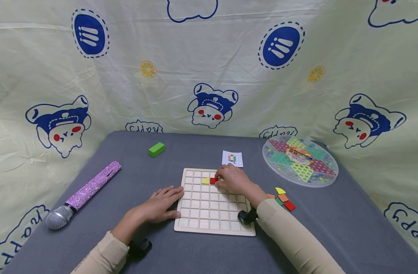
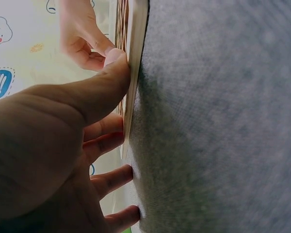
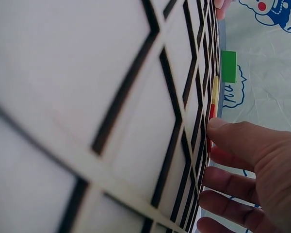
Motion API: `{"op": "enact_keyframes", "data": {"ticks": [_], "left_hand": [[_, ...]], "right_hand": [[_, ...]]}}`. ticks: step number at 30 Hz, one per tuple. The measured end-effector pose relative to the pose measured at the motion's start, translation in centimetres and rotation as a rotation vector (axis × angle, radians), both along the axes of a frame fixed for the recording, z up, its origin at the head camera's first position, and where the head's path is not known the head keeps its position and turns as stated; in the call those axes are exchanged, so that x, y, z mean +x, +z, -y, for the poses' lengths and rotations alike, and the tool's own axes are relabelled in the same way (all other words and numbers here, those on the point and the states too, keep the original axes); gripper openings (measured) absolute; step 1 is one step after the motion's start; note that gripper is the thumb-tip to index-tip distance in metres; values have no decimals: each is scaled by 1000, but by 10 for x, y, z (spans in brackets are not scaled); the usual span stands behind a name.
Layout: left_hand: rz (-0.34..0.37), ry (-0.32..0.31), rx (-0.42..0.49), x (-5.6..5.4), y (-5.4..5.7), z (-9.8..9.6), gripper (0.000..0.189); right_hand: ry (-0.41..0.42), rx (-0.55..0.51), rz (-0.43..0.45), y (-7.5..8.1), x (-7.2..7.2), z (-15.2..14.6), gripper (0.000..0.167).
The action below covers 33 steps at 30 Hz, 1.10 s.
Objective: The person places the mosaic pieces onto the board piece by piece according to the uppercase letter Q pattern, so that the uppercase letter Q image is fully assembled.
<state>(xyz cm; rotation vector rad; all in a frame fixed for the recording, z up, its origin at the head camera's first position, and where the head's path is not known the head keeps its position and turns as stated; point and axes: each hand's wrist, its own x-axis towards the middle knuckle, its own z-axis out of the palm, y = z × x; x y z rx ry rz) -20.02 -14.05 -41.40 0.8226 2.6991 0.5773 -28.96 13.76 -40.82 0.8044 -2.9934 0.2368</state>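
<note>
A pale wooden grid board [image 1: 209, 213] lies on the table. On one of its upper rows sit a yellow curved-edge tile [image 1: 205, 181] and, touching it on the right, a red square tile [image 1: 213, 181]. My right hand [image 1: 233, 179] reaches over the board, thumb and index finger pinching at the red tile; the right wrist view shows the thumb [image 3: 228, 127] against the red, partly hiding it. Along the board's left edge rests my left hand [image 1: 161, 205], fingers spread, with thumb and some fingertips touching the rim [image 2: 135, 63].
Behind the board lies a small pattern card [image 1: 232, 159]. Loose coloured tiles [image 1: 283, 198] are to its right, below a round lidded game box [image 1: 299, 161]. A green block [image 1: 156, 149] and a purple glittery microphone [image 1: 89, 190] are on the left.
</note>
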Motion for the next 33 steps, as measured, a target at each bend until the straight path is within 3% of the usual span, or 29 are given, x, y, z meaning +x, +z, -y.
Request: {"op": "enact_keyframes", "data": {"ticks": [13,20,33], "left_hand": [[9,7,-4,0,0,1,71],[-4,0,0,0,-1,2,70],[-5,7,-6,0,-2,0,70]], "right_hand": [[-50,-83,-1,12,18,-26,28],[-127,-90,-41,14,26,-70,31],[-272,-104,-4,4,36,-152,30]]}}
